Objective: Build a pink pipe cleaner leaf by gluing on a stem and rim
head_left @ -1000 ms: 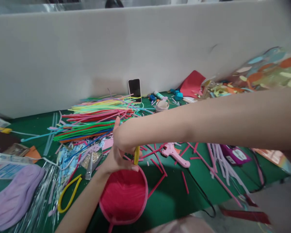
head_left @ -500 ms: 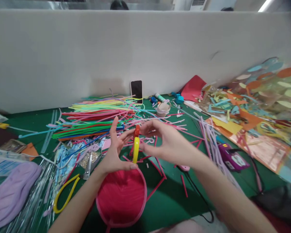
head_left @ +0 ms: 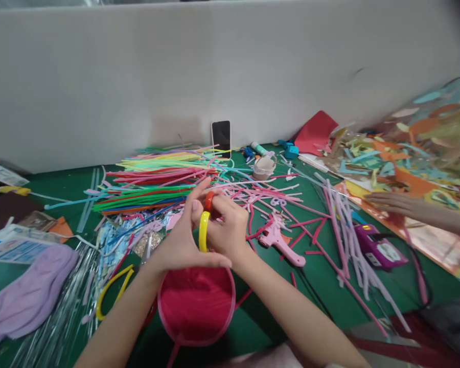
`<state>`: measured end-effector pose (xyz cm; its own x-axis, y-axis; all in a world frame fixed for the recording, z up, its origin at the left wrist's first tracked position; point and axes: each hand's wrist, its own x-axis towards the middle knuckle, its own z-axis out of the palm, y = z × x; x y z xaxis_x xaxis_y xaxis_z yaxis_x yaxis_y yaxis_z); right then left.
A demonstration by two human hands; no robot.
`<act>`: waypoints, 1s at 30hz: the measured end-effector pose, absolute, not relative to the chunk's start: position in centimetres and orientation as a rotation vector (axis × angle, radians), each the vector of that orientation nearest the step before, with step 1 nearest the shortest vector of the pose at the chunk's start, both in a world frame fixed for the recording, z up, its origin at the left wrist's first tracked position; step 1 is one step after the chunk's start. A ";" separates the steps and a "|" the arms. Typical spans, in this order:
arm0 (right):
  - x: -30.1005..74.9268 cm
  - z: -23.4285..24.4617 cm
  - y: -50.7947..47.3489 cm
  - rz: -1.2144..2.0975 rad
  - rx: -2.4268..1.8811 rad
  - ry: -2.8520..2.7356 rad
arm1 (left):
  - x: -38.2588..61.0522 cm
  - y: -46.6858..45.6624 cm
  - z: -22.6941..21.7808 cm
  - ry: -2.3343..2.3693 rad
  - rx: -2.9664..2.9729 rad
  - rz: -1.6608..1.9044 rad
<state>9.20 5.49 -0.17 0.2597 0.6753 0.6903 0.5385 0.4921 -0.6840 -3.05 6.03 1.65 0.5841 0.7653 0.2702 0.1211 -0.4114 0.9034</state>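
A red and yellow ringed piece (head_left: 204, 231) is between my two hands, its red loop above the yellow one; its exact kind I cannot make out. My left hand (head_left: 184, 237) is curved around its left side, index finger pointing up and thumb stretched beneath. My right hand (head_left: 227, 225) has its fingers curled against the piece from the right. Some fingertips are hidden. Just below the hands is a round crimson panel (head_left: 197, 306) with a pink rim and a thin pink stem. A pink glue gun (head_left: 281, 243) lies to the right among cut pink pipe cleaners.
Bundled colored pipe cleaners (head_left: 149, 179) lie behind, before a propped phone (head_left: 221, 137). Yellow scissor-like handles (head_left: 113, 296) and a lilac padded piece (head_left: 34, 291) are left. At right are lilac strips (head_left: 345, 230), a purple device (head_left: 379, 248) and another person's hand (head_left: 398, 204).
My right hand has closed in to the left, against the ringed piece and my left hand. The glue gun is now uncovered. Another person's hand has come in at the right. The view has shifted.
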 end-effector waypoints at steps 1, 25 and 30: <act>9.0 -0.3 5.6 0.078 -1.137 -1.389 | -2.9 6.2 1.8 0.733 1.919 0.875; 9.4 0.7 3.8 0.460 -1.320 -1.336 | -2.2 6.1 2.1 0.633 1.870 0.798; 10.0 0.0 4.2 0.582 -1.260 -1.362 | -5.3 5.5 0.5 0.930 1.823 0.799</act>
<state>10.02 4.17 0.01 0.2083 0.8983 0.3868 0.3408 0.3040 -0.8896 -5.30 5.45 0.54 0.5062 0.8517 0.1355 0.2624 -0.3018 0.9165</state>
